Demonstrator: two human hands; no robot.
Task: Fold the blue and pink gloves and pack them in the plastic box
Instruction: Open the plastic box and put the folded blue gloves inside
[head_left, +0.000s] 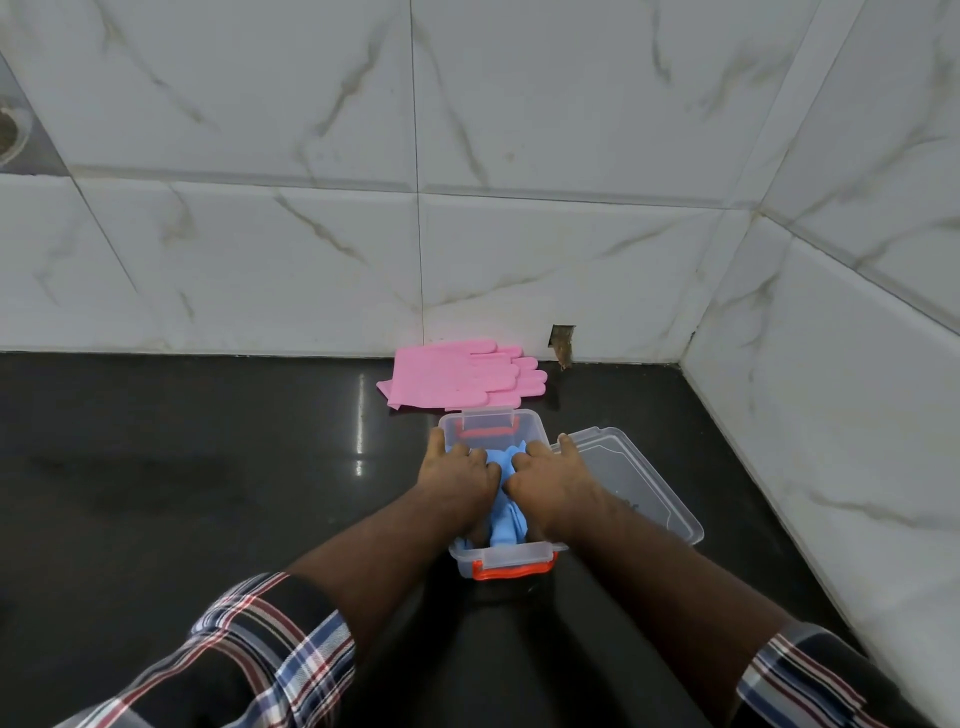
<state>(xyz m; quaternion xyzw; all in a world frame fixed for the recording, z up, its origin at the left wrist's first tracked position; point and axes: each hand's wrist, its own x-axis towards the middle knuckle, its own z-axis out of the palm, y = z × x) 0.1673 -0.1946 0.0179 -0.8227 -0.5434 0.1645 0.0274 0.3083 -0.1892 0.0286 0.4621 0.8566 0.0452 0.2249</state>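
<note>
White marble-veined wall tiles (519, 130) rise behind a glossy black counter (182, 493), and on it sits a clear rectangular plastic box (506, 558) with orange clasps, its transparent lid (639, 478) lying just to the box's right. Beyond the box, near the wall, the flat, textured pink gloves (462, 376) lie stacked. Inside the box, the left hand (460, 475) and right hand (550, 478), fingers spread, press down on the crumpled, smooth blue gloves (506, 514).

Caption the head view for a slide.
Both hands press blue gloves into the plastic box; pink gloves wait behind.
</note>
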